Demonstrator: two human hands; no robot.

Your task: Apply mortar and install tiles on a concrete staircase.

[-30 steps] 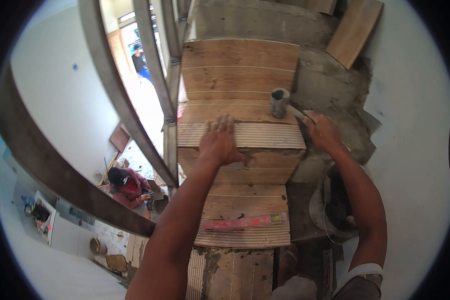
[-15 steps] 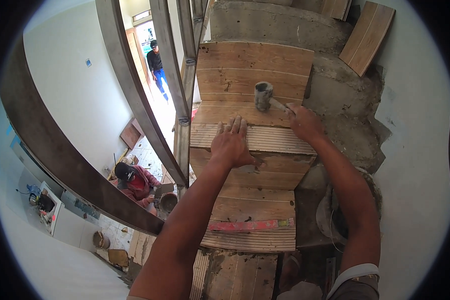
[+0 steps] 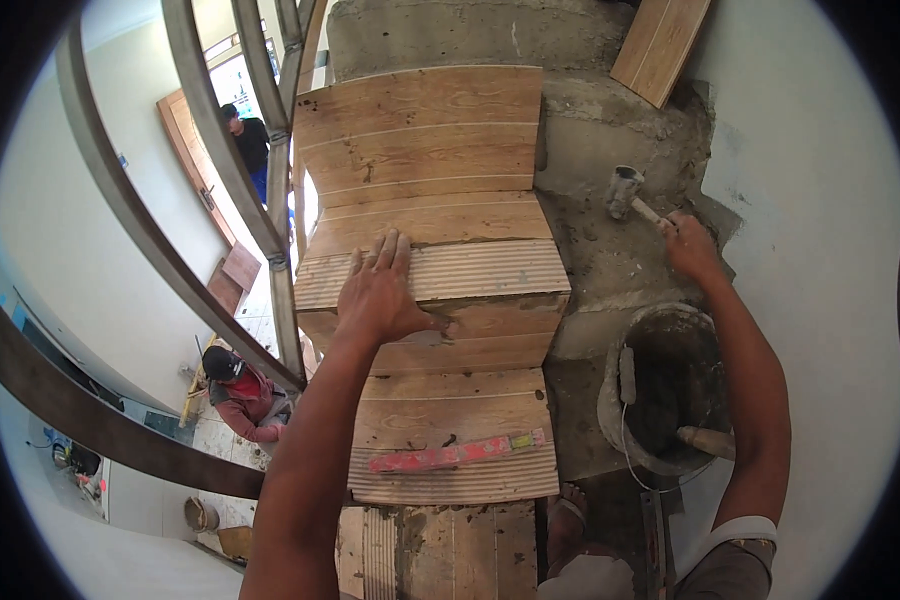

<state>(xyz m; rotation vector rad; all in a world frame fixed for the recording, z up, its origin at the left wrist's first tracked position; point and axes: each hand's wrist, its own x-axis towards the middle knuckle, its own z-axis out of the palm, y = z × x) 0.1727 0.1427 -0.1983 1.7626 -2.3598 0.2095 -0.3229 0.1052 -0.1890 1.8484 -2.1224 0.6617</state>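
My left hand (image 3: pixel 378 295) lies flat, fingers a little apart, on the ribbed front strip of a wood-look stair tile (image 3: pixel 490 268). Its thumb reaches down over the tiled riser (image 3: pixel 515 325) below. Closed round the handle of a mallet (image 3: pixel 625 192), my right hand (image 3: pixel 692 248) is out to the right, over the bare concrete part of the stairs. The mallet's head looks grey and crusted with mortar. One step lower, a red spirit level (image 3: pixel 460 453) rests across the tread near its ribbed edge.
A bucket (image 3: pixel 610 405) with a wooden-handled tool (image 3: pixel 708 441) stands right of the steps, under my right forearm. Metal railing bars (image 3: pixel 206 130) rise on the left. A loose tile (image 3: pixel 660 50) leans by the right wall. Below, one person (image 3: pixel 245 400) crouches; another (image 3: pixel 253 145) stands at the doorway.
My right hand has carried the mallet rightwards, from above the tiled tread to over the bare concrete. My left hand keeps its place on the tile. The view has shifted, showing more of the bucket.
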